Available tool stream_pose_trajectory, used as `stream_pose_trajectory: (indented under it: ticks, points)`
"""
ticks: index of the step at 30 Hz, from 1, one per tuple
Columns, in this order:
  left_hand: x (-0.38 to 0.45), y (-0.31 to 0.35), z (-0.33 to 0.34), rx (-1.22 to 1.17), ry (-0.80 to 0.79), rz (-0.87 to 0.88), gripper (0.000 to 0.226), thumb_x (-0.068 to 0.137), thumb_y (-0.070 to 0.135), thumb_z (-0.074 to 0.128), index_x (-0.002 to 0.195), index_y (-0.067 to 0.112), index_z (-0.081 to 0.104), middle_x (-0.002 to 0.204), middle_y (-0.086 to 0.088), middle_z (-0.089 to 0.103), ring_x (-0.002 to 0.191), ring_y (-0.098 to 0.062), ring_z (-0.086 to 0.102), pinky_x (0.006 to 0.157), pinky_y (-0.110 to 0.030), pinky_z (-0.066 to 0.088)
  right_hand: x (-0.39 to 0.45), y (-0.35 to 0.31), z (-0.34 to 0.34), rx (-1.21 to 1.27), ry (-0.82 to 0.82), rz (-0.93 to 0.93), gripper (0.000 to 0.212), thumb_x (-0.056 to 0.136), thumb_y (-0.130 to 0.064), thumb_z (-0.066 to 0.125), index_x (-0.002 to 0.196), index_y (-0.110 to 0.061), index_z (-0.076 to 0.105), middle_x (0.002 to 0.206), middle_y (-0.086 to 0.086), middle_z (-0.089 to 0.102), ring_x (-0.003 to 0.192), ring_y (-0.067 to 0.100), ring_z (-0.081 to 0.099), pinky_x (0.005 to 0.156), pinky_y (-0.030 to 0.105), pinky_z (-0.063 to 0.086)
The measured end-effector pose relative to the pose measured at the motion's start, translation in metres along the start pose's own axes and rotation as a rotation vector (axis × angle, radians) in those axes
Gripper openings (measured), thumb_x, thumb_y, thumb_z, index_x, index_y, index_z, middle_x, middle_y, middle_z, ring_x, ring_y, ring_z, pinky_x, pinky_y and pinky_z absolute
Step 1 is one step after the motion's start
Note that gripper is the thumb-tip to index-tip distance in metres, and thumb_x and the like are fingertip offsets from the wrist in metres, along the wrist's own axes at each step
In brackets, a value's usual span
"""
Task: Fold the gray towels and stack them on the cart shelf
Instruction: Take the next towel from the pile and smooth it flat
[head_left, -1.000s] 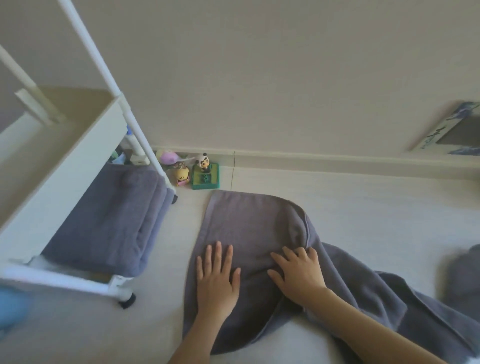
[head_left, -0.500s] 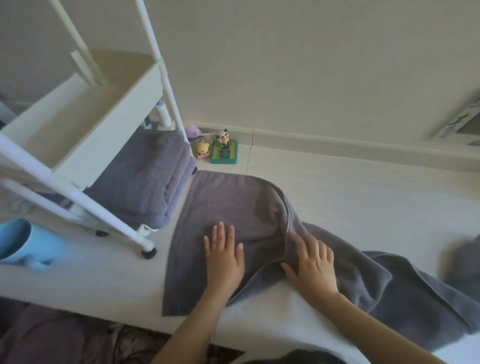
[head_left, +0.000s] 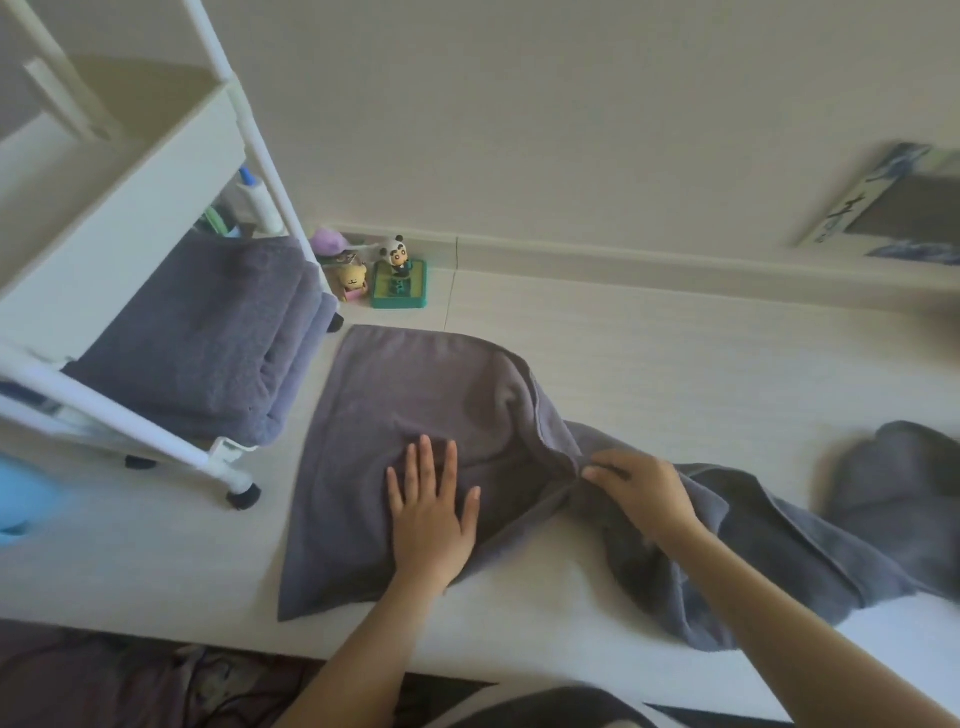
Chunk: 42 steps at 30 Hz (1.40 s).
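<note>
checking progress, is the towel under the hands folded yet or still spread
Partly folded: the towel lies flat under the left hand, while the right hand grips its bunched, trailing end.

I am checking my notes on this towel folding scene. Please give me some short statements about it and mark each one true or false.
1. The left hand lies flat on the gray towel. True.
2. The right hand rests on the bare floor. False: it pinches the towel's edge.
3. Folded towels already lie on the cart shelf. True.
4. The panda figurine stands on the cart. False: it stands on the floor by the wall.
5. The towel on the floor is fully folded. False: its right part trails out crumpled.
</note>
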<state>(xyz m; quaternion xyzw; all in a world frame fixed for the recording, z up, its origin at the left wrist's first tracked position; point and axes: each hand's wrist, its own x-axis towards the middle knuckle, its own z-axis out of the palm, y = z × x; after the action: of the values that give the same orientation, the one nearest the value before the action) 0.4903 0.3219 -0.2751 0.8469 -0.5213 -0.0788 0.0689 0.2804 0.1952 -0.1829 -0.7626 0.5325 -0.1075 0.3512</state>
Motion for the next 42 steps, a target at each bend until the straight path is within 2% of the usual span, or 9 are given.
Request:
stream_pose_trajectory:
  ticks: [4,11,16,20,26,31,34,39,42]
  points:
    - [-0.001,-0.001,-0.003,-0.004,-0.030,-0.004,0.070,0.096,0.054,0.006,0.145,0.015,0.037,0.151,-0.017,0.032,0.138,-0.032,0.032,0.110,-0.053,0.021,0.033,0.014,-0.032,0.186,0.081,0.163,0.013,0.089,-0.023,0.062,0.086,-0.014,0.071,0.084,0.003,0.068,0.084,0.018,0.060,0.071,0.023,0.038]
    - [-0.002,-0.002,-0.001,-0.003,-0.026,-0.005,0.066,0.097,0.053,0.006,0.146,0.016,0.032,0.153,-0.015,0.029,0.141,-0.026,0.023,0.110,-0.052,0.021,0.103,0.048,-0.091,0.346,0.420,0.431,0.029,0.094,-0.025,0.054,0.104,-0.001,0.068,0.109,0.021,0.066,0.095,0.029,0.060,0.084,0.034,0.044]
    - [0.004,0.015,-0.005,-0.069,0.020,-0.056,0.068,0.097,0.053,0.008,0.145,0.014,0.037,0.152,-0.017,0.030,0.141,-0.027,0.022,0.112,-0.050,0.013,0.090,0.048,-0.068,-0.164,0.178,0.392,0.053,0.093,-0.051,0.043,0.131,-0.016,0.050,0.130,0.021,0.051,0.121,0.039,0.044,0.103,0.041,0.031]
    - [0.027,0.062,-0.009,-0.158,0.036,0.016,0.065,0.099,0.049,0.009,0.145,0.013,0.037,0.152,-0.015,0.030,0.141,-0.031,0.027,0.114,-0.048,0.010,0.056,0.041,-0.040,-0.195,0.138,0.366,0.067,0.089,-0.055,0.047,0.138,-0.010,0.036,0.131,0.021,0.047,0.120,0.040,0.044,0.100,0.044,0.035]
    - [0.066,0.113,-0.002,-0.034,-0.126,-0.032,0.077,0.085,0.062,-0.008,0.151,0.027,0.010,0.160,-0.006,0.007,0.146,-0.032,-0.002,0.112,-0.053,-0.013,0.060,0.054,-0.036,-0.027,-0.005,0.189,0.031,0.094,-0.035,0.052,0.117,-0.014,0.056,0.111,0.010,0.062,0.104,0.029,0.055,0.081,0.029,0.040]
    - [0.078,0.100,0.006,0.014,-0.042,-0.077,0.063,0.093,0.053,0.022,0.146,0.022,0.036,0.151,-0.011,0.034,0.140,-0.036,0.028,0.111,-0.058,0.017,0.099,0.073,-0.082,0.195,-0.047,0.196,0.009,0.088,-0.022,0.064,0.092,-0.018,0.071,0.096,0.003,0.070,0.095,0.018,0.062,0.076,0.022,0.039]
    - [0.079,0.098,0.005,-0.011,-0.013,-0.094,0.061,0.093,0.049,0.025,0.145,0.019,0.038,0.150,-0.011,0.037,0.138,-0.032,0.035,0.110,-0.055,0.020,0.131,0.078,-0.102,0.337,0.034,0.250,0.007,0.085,-0.018,0.068,0.089,-0.017,0.074,0.096,0.005,0.071,0.097,0.021,0.064,0.085,0.028,0.046]
    - [0.082,0.097,0.010,0.004,0.023,-0.067,0.062,0.092,0.046,0.027,0.146,0.017,0.036,0.151,-0.014,0.034,0.138,-0.031,0.035,0.110,-0.052,0.020,0.162,0.084,-0.102,0.089,0.034,0.221,0.020,0.091,-0.022,0.059,0.105,-0.015,0.072,0.113,0.005,0.068,0.107,0.023,0.059,0.083,0.024,0.039]
    - [0.081,0.095,0.012,-0.008,0.042,-0.064,0.062,0.093,0.046,0.026,0.147,0.016,0.034,0.152,-0.014,0.031,0.140,-0.029,0.030,0.112,-0.052,0.018,0.139,0.084,-0.082,-0.044,0.005,0.109,0.030,0.092,-0.025,0.057,0.121,-0.019,0.063,0.122,0.009,0.060,0.115,0.028,0.053,0.095,0.029,0.036]
